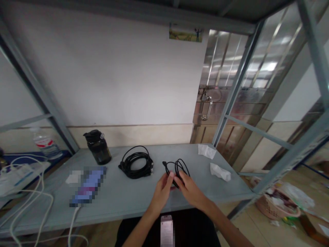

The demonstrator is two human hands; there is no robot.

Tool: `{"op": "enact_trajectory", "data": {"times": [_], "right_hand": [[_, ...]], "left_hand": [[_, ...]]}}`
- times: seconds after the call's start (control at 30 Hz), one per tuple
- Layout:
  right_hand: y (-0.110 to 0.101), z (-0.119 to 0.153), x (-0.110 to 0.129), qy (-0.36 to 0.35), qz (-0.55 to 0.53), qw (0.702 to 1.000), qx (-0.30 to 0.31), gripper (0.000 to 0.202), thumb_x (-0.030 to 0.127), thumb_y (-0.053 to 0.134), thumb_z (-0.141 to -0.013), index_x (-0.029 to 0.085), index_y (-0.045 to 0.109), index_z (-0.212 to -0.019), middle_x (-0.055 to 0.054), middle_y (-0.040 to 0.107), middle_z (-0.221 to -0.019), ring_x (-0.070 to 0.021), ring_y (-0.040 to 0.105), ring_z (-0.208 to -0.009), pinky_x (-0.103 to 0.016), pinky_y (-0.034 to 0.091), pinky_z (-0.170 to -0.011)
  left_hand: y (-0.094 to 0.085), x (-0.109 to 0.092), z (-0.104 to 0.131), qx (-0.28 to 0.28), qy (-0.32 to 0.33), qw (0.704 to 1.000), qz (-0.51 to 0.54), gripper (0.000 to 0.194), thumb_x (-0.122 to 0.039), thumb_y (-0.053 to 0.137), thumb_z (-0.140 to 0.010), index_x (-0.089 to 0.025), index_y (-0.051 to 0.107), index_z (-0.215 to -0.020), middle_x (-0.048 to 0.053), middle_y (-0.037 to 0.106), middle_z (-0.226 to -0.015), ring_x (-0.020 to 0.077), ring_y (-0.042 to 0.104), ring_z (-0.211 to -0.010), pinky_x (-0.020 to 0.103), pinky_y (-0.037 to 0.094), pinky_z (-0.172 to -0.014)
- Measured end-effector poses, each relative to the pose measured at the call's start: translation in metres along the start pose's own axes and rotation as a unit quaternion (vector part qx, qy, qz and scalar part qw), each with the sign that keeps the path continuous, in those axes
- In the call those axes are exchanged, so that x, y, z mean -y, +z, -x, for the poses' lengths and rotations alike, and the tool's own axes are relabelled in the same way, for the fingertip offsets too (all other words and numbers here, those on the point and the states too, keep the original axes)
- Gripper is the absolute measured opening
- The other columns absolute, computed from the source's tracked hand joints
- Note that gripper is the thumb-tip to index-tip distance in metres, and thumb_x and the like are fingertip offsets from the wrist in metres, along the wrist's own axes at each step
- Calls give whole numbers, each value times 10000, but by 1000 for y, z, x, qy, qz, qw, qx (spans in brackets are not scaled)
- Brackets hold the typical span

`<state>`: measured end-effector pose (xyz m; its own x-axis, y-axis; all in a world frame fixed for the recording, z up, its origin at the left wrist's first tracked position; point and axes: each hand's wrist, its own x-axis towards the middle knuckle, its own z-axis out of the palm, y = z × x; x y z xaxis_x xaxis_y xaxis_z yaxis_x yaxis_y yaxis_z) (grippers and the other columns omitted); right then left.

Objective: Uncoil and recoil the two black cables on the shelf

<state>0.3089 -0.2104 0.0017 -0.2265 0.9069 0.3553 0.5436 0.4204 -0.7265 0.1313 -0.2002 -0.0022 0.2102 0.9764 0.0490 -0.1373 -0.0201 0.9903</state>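
A thin black cable (183,164), gathered in loops, is held over the front part of the grey table (123,202). My left hand (163,185) pinches it from the left, its fingertips close to the other hand's. From the right, my right hand (187,187) has its fingers closed round the base of the loops. One connector end sticks up above the left fingers. Left of my hands, a larger coil of black cable (136,165) lies flat on the table, touched by neither hand.
A black bottle (99,147) stands at the back left, near a blurred-out phone (89,185) with a white cable. Crumpled tissues (207,151) (220,172) lie at the right. Metal frame posts (239,82) rise at the table's sides. A pink basket (276,206) sits on the floor.
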Motion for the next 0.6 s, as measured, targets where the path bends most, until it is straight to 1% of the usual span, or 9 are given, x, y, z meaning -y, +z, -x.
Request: {"op": "enact_trajectory", "data": {"times": [0.07,0.13,0.23,0.27,0.33,0.4,0.47,0.53,0.6], "right_hand": [[-1,8,18,-6,-45,999,16,426,589,396,-1216,262,577,-1012,-48,728,-1021,-214,711,-956,-346,567,-909],[-5,13,31,6,-80,997,21,471,633,425,-1203,258,581,-964,-31,708,-966,-198,678,-895,-325,547,-857],[-17,18,39,48,-143,988,28,533,697,462,-1177,255,613,-920,-28,716,-910,-190,668,-824,-314,540,-788],[-22,19,39,58,-165,984,27,541,709,461,-1174,253,649,-951,-38,744,-931,-194,689,-832,-318,555,-794],[-36,20,38,72,-196,978,4,565,747,468,-1157,247,711,-1054,-70,802,-998,-213,747,-872,-339,597,-820],[-56,21,33,79,-206,974,-48,617,805,498,-1120,233,730,-1117,-101,835,-1016,-237,789,-877,-363,632,-807],[-85,24,25,77,-197,970,-119,654,847,531,-1085,223,728,-1093,-110,839,-960,-242,794,-819,-365,639,-749],[-121,28,15,65,-175,963,-193,635,829,551,-1089,219,725,-1063,-80,808,-869,-213,753,-739,-347,618,-709],[-161,33,5,55,-161,946,-275,581,791,623,-1079,219,722,-1049,-37,749,-794,-179,685,-678,-328,588,-690]], "left_hand": [[7,-8,-3,-15,19,1000,-1,749,-880,724,-931,-158,790,-1121,151,826,-1124,322,790,-1026,392,667,-814],[7,-14,-2,-23,40,999,-11,711,-849,767,-917,-152,785,-1051,106,805,-940,273,767,-865,356,638,-749],[-3,-19,2,-23,26,999,1,787,-838,846,-844,-145,776,-1211,70,792,-805,266,759,-725,384,643,-729],[-9,-20,4,-22,14,1000,5,824,-844,854,-828,-148,767,-1258,78,806,-801,284,777,-721,402,651,-732],[-22,-23,6,-21,-9,1000,2,852,-884,831,-815,-154,773,-1252,116,839,-833,324,816,-745,429,663,-733],[-40,-30,9,-29,-27,999,-2,864,-921,812,-799,-155,787,-1197,156,866,-899,353,845,-784,445,675,-737],[-62,-41,11,-51,-34,998,7,870,-904,843,-783,-147,787,-1209,189,884,-992,382,871,-871,479,697,-797],[-87,-58,15,-84,-23,996,18,871,-843,883,-798,-132,776,-1290,222,886,-1097,416,880,-982,540,706,-898],[-113,-81,20,-117,12,993,21,849,-792,873,-857,-112,762,-1352,256,869,-1204,439,871,-1081,603,682,-1020]]}}
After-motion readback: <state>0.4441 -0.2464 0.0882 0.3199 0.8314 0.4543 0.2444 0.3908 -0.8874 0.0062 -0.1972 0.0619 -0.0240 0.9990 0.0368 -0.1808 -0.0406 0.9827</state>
